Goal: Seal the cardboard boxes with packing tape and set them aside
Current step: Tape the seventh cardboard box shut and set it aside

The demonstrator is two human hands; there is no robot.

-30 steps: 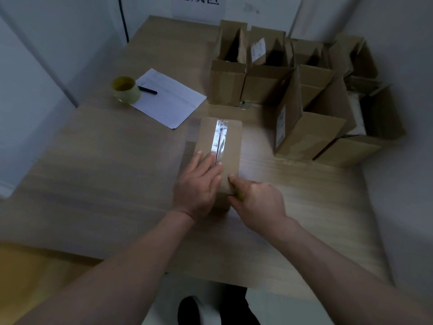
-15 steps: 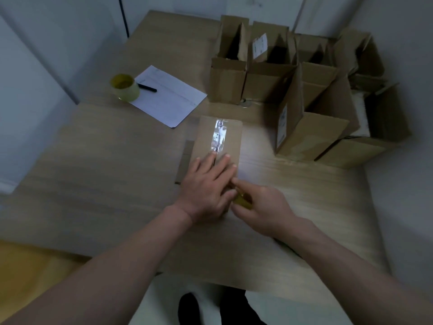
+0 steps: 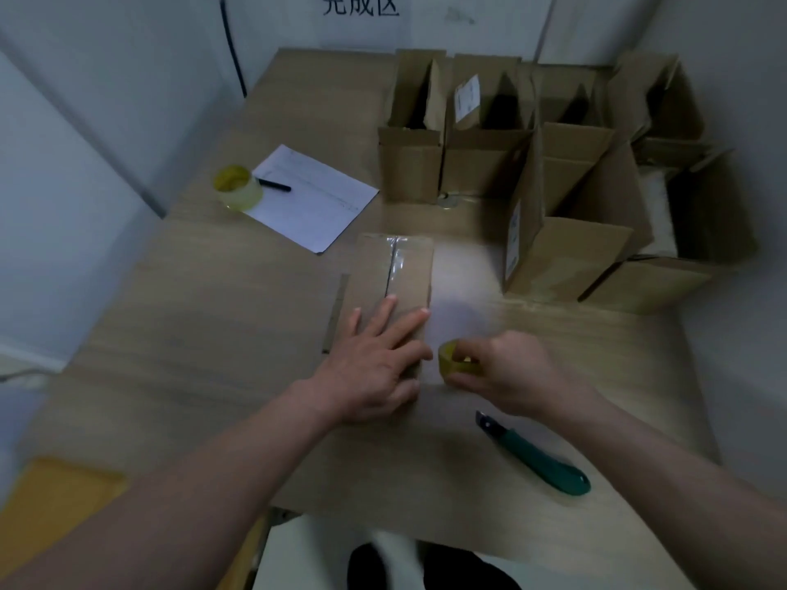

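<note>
Pale walls close in a wooden table (image 3: 213, 317) set in a corner, with a printed sign (image 3: 361, 4) on the far wall. At the table's middle lies a flat cardboard box (image 3: 409, 270) with a strip of clear tape (image 3: 396, 261) along its top seam. The left hand (image 3: 374, 359) rests flat on the box's near end, fingers straight and spread. Just beside it, the right hand (image 3: 511, 372) curls around a yellowish roll of tape (image 3: 453, 361). A green utility knife (image 3: 536, 455) lies on the table near the right wrist. Farther back left, a second tape roll (image 3: 236, 187) touches a sheet of paper (image 3: 317, 198) with a pen (image 3: 274, 185) on it. Open boxes (image 3: 553, 172) crowd the far right corner.
</note>
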